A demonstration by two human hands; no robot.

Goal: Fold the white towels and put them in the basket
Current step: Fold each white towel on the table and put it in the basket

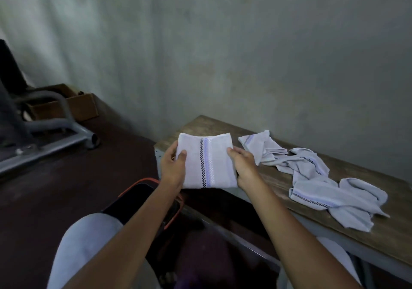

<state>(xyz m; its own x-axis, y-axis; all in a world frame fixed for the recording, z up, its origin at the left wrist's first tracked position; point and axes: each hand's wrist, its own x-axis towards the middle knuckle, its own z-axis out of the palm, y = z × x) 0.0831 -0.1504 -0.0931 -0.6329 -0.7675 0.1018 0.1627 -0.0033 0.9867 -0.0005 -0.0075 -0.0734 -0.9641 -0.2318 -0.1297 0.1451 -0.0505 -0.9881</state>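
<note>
While a folded white towel point(206, 161) sits at the centre of the view, both hands grip it by its side edges. The left hand point(172, 168), at nine o'clock of the towel, pinches the edge with the thumb on top. The right hand point(244, 166), at three o'clock, is closed around the opposite edge. The towel is a neat rectangle with a black checkered stripe and a pale blue stripe running down its middle. It is held over the near left corner of the wooden tabletop point(289, 177), partly past the edge.

At seven o'clock of the towel, lower down beside the person's knee, is a dark basket with an orange rim point(142, 180), partly hidden by the left forearm. At three to four o'clock, two more unfolded towels point(316, 177) lie crumpled on the tabletop, so the task looks far from finished.

The likely risk is the fold opening on the way down: if either grip loosens or the hands tilt unevenly, the layers could slip apart, or the towel could catch the rim and land on the floor.
</note>
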